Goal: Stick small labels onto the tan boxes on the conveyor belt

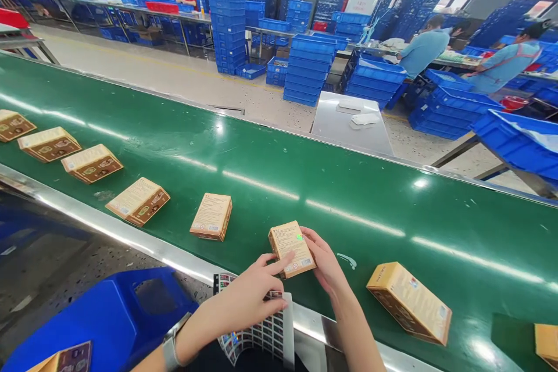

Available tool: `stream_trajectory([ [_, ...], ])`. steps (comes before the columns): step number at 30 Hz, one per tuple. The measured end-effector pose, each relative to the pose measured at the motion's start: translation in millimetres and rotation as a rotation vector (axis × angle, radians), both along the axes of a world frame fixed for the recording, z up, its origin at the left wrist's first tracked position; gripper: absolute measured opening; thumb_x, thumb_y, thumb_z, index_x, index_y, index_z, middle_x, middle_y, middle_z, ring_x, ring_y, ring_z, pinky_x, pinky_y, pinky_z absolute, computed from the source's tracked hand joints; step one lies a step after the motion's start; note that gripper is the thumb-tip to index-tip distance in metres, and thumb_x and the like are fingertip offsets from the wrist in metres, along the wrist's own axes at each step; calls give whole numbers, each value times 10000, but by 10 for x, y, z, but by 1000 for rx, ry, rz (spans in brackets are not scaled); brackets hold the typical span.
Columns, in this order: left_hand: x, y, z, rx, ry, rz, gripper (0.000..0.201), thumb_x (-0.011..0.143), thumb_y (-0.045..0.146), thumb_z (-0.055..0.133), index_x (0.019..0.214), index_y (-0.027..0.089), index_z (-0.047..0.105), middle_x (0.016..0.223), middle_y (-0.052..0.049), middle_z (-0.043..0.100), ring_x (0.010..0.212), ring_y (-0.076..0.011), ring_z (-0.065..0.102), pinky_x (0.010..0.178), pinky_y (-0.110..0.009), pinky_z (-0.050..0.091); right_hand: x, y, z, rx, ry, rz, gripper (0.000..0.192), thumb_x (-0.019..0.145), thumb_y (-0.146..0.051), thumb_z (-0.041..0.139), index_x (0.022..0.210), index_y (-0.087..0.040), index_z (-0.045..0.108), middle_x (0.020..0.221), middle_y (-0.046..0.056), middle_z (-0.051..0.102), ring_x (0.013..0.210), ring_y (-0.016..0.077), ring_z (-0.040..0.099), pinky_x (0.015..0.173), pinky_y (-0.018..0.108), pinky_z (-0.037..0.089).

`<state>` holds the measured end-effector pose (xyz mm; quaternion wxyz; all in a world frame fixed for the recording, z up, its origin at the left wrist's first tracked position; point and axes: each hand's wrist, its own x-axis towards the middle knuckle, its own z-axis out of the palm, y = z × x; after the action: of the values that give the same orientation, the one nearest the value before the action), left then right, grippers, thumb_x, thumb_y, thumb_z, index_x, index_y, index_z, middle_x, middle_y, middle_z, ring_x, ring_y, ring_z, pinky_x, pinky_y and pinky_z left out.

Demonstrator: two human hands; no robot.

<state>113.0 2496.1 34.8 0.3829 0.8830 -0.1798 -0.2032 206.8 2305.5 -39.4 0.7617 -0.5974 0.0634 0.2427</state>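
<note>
My right hand grips the right side of a small tan carton on the green conveyor belt. A small shiny green sticker shows near the carton's upper right edge. My left hand reaches over with its index finger stretched out onto the carton's printed face. Its other fingers are curled, with the thumb over the top of a sheet of stickers. This sheet hangs curved below the hand, showing rows of small pictures and a white edge strip. The palm hides part of it.
Left along the belt lie several similar cartons, the nearest one upright-faced; another carton lies right. A blue plastic bin stands lower left, a carton by it. Beyond the belt are stacked blue crates and several people at tables.
</note>
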Motion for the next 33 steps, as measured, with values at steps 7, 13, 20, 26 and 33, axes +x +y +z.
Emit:
stream_trajectory([
  [7,28,-103,19,46,-49,-43,182,884,198,644,703,185,654,1614,51,320,1400,-314,396,1079,-449,442,19,-86,69,-144,-129,-71,459,784,-605,680,1041,-225,671,1094,71,725,985,245,662,772,312,518],
  [13,68,-238,49,63,-85,-68,249,864,151,644,620,165,600,1606,27,342,1334,-307,476,1024,-434,493,8,-126,141,-324,-201,-25,499,728,-578,735,1038,-193,660,905,74,719,732,234,656,560,310,496],
  [20,92,-268,-53,-90,-55,-60,197,865,179,658,669,172,634,1627,-29,291,1398,-292,455,1079,-400,445,-31,-493,182,-400,-295,155,666,757,-545,708,1303,-204,542,1302,117,634,1123,274,624,804,379,574],
  [26,15,-149,-56,-165,-14,55,161,876,264,653,746,178,693,1479,-107,534,1225,-275,629,941,-309,485,-394,-762,-8,-677,-376,13,667,840,-656,537,1281,-157,572,1337,174,606,1208,343,585,995,500,494],
  [33,-38,24,242,-195,-54,429,334,925,392,554,677,168,557,613,39,517,593,-110,463,547,-212,335,-721,-536,510,-674,-677,-87,447,866,-566,599,1201,-274,639,1274,71,659,1119,290,631,982,431,501],
])
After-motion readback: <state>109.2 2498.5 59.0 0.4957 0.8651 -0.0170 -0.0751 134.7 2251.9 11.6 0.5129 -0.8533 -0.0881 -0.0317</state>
